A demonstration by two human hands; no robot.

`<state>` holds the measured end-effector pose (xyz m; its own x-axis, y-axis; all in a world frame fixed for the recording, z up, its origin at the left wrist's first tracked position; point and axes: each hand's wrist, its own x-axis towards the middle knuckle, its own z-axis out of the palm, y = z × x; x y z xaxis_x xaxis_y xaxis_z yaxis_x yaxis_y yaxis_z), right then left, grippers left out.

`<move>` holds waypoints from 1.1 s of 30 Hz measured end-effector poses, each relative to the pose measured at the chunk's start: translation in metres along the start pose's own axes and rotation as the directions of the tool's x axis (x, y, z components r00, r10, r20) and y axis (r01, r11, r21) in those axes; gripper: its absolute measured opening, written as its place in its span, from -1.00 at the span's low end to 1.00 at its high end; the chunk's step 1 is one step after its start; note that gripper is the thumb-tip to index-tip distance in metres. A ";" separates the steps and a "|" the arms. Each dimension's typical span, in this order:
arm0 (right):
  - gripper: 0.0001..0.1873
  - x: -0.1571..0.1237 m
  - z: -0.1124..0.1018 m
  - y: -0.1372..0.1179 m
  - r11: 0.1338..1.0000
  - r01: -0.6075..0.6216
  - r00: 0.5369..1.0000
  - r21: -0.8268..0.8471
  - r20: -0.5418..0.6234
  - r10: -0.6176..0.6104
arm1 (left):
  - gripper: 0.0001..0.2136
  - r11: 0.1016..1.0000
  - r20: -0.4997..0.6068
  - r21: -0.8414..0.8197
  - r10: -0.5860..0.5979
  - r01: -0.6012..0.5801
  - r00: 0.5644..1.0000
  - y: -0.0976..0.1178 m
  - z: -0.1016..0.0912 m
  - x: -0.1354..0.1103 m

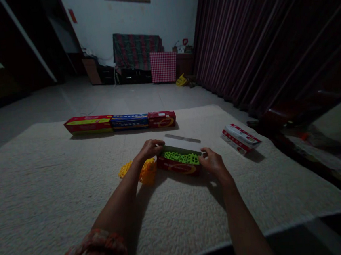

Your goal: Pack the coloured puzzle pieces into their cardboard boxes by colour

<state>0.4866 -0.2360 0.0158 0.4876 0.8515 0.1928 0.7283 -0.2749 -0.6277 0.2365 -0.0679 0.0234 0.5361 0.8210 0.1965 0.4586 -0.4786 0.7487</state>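
Note:
An open red box point(177, 167) filled with green plastic pieces point(182, 157) lies on the cream mat point(58, 188), its white lid flap point(184, 141) folded back. My left hand point(150, 149) grips the box's left end with curled fingers. My right hand point(212, 163) holds the right end the same way. A pile of yellow plastic pieces point(144, 171) lies just left of the box, partly behind my left forearm.
Three closed boxes stand in a row at the mat's far edge: red-yellow point(88, 124), blue point(129, 121), red point(162, 119). A white and red box point(240, 137) lies to the right. Dark curtains point(270, 32) hang on the right; furniture stands by the far wall.

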 end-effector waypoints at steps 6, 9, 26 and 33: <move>-0.58 0.016 0.020 -0.007 0.972 0.203 0.971 0.121 -0.152 -0.184 | -0.72 0.997 -0.220 -0.077 -0.001 -0.016 0.975 -0.015 -0.004 -0.001; -0.55 0.026 0.042 -0.020 0.925 0.322 0.927 0.202 -0.266 -0.265 | -0.67 0.997 -0.337 -0.069 0.004 -0.029 0.941 -0.022 -0.015 -0.004; -0.64 0.041 0.077 -0.062 0.865 -0.008 0.975 0.501 -0.187 0.117 | -0.81 0.968 -0.549 -0.153 -0.251 0.199 0.797 -0.028 -0.020 -0.008; -0.58 0.048 0.077 -0.053 0.789 -0.160 0.987 0.593 0.085 0.136 | -0.77 0.936 -0.527 -0.191 -0.353 0.297 0.773 -0.030 -0.025 -0.005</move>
<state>0.4345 -0.1465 0.0003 0.5395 0.8410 0.0411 0.2113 -0.0879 -0.9735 0.2023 -0.0496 0.0161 -0.1215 0.9676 0.2214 0.4528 -0.1444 0.8798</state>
